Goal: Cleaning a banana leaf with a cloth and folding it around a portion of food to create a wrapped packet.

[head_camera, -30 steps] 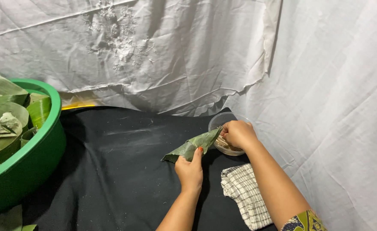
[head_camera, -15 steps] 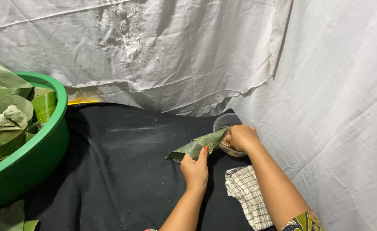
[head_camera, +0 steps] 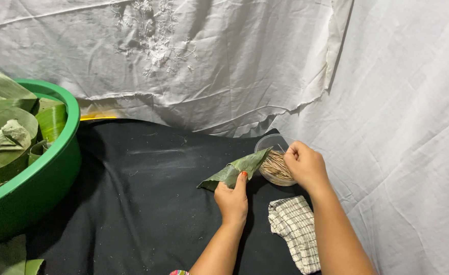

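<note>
My left hand [head_camera: 231, 197] grips a folded green banana leaf parcel [head_camera: 234, 170] and holds it just above the black cloth, its tip pointing right. My right hand [head_camera: 305, 165] hovers over a small clear round container [head_camera: 274, 168] of thin wooden sticks, fingers pinched together at its rim. Whether a stick is between the fingers is too small to tell. The leaf's right end overlaps the container's edge.
A large green basin [head_camera: 41, 173] full of banana leaves stands at the left. A checked cloth [head_camera: 296, 229] lies beside my right forearm. White sheets hang behind and on the right. More leaf pieces [head_camera: 10, 257] lie at the bottom left.
My right hand has lifted from inside the stick container to just above its rim. The left hand and leaf parcel stay in about the same place.
</note>
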